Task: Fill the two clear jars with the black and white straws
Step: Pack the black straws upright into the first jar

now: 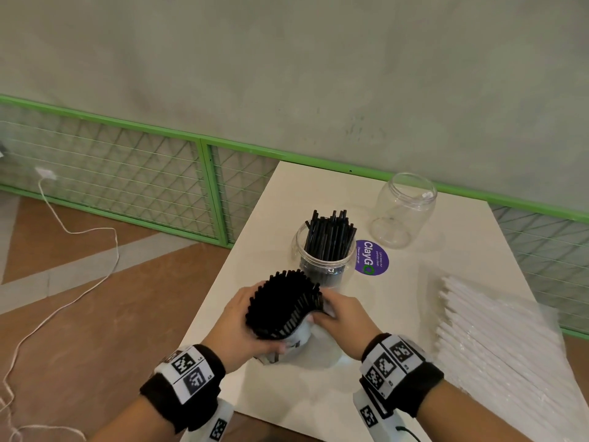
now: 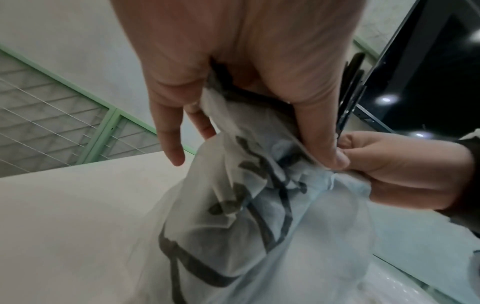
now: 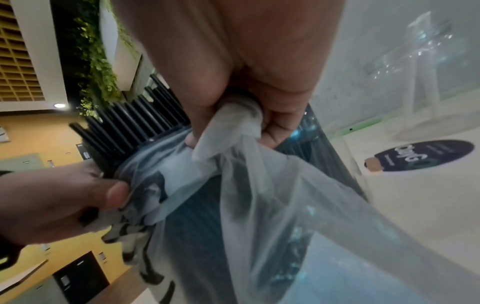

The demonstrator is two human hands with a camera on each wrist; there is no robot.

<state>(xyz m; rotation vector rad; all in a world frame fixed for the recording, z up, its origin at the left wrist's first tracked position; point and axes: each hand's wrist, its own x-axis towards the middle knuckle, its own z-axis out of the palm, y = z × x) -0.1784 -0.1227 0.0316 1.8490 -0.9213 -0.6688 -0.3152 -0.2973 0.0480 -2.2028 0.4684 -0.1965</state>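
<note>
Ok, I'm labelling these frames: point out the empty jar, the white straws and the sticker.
empty jar (image 1: pixel 402 215), head view, its clear wall.
white straws (image 1: pixel 497 339), head view, middle of the pile.
sticker (image 1: pixel 372 257), head view, its purple face.

Two clear jars (image 1: pixel 324 261) (image 1: pixel 402 212), two hands (image 1: pixel 245 323) (image 1: pixel 345 319), one purple sticker (image 1: pixel 371 257)

White table (image 1: pixel 271 199) against the wall. Directly on it: a clear jar (image 1: pixel 325 263) part-filled with black straws (image 1: pixel 330 236), just beyond the fingers; an empty clear jar (image 1: pixel 403 212) farther off to the right; a purple round sticker (image 1: pixel 372 258) between them; bagged white straws (image 1: pixel 497 339) right of the fingers.
</note>
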